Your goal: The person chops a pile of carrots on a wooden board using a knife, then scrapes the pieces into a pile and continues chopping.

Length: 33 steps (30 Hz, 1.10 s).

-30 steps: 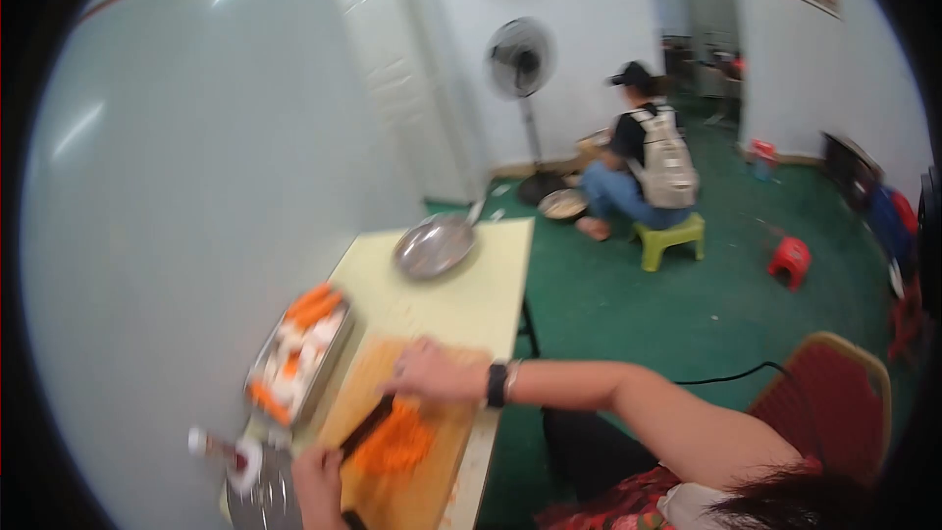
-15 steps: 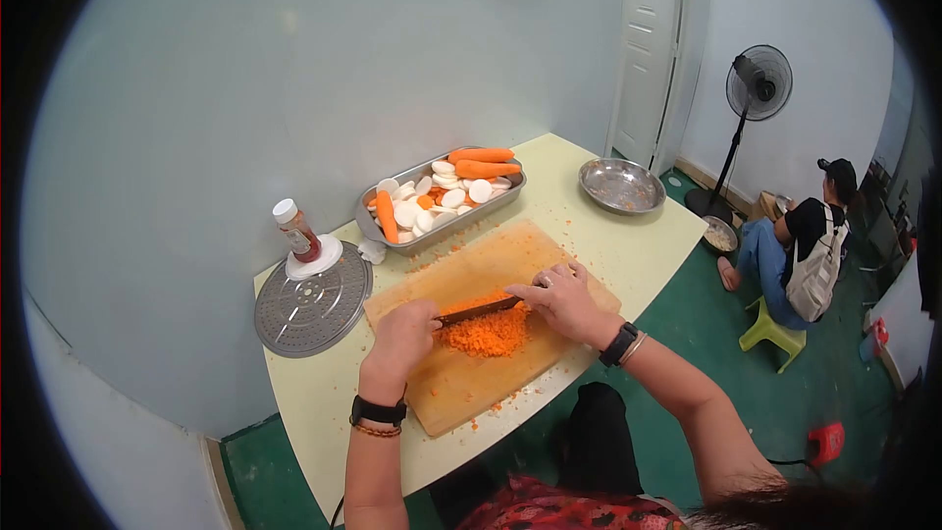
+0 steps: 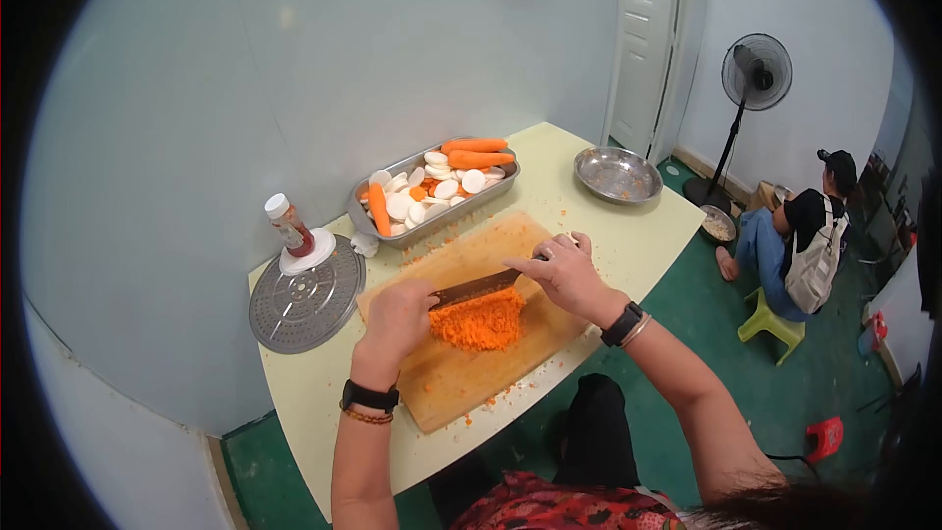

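Observation:
A wooden cutting board lies on the table with a heap of finely chopped carrot in its middle. Along the far side of that heap runs a dark-bladed knife, low against the board and its flat side towards me. My right hand is closed round the handle end, which it mostly hides. At the blade's other end, my left hand pinches the tip with closed fingers. Loose carrot bits are scattered about the board and along its near edge.
Behind the board stands a metal tray of whole carrots and white slices. A round steel dish is at right. A perforated grey disc and a capped bottle are left. A person sits near a fan.
The knife has gone from lying across the carrot to the heap's far edge, and the bits are gathered on its near side. Both hands keep their hold. The view has shifted slightly.

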### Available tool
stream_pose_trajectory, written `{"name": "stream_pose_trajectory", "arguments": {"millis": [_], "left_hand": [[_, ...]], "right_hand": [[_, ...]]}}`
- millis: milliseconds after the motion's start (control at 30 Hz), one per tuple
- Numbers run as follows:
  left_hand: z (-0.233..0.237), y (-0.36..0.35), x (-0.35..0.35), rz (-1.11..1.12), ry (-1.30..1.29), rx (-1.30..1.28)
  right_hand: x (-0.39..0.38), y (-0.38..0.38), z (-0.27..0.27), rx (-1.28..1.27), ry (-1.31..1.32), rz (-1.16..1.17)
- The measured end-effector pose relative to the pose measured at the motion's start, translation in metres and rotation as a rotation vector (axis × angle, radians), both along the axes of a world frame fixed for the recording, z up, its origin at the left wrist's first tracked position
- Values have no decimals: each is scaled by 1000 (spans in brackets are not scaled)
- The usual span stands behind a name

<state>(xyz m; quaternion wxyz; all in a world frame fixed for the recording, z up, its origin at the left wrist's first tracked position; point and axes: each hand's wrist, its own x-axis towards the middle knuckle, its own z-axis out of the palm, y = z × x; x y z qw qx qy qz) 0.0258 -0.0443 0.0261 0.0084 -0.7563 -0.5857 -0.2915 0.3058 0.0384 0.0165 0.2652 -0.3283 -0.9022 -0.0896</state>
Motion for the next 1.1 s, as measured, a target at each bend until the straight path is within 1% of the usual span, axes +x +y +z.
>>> {"name": "stream_pose_trajectory", "arguments": {"millis": [100, 200, 300, 400, 500, 600, 633, 733, 800, 833, 900, 933, 1000, 1033, 1100], "left_hand": [[-20, 9, 2, 19, 38, -60], [-13, 11, 0, 10, 51, -97], [-10, 13, 0, 3, 53, -38], [-13, 18, 0, 38, 64, -161], [5, 12, 5, 22, 2, -86], [-8, 23, -1, 5, 49, -89], [-14, 24, -1, 4, 25, -114], [-10, 30, -4, 13, -1, -116], [-2, 27, -2, 28, 18, -79], [-4, 26, -1, 43, 13, -110], [-9, 24, 1, 76, 1, -177], [-11, 25, -1, 62, 19, -170], [-13, 29, -7, 33, 62, -146], [-8, 25, -4, 18, -6, -110], [-5, 30, -5, 40, 27, -88]], "right_hand": [[-3, 4, -21, -33, -40, -18], [-1, 6, -13, -32, -54, -12], [0, 9, -11, 1, -9, 14], [-1, 12, -22, -51, -101, -14], [-1, 18, -7, 0, -134, -26], [-2, 22, -9, -4, -88, 9], [-7, 19, -16, 21, -101, -11], [-4, 25, -13, -134, -132, 14], [-3, 30, -11, -92, -58, 29], [-2, 30, -12, -75, -21, 35], [-4, 25, -31, -36, -28, 33], [-7, 24, -29, -4, -29, 34], [-8, 29, -19, -19, -57, 19], [-7, 26, -18, -42, -75, 13], [-7, 34, -14, -8, -17, 39]]}}
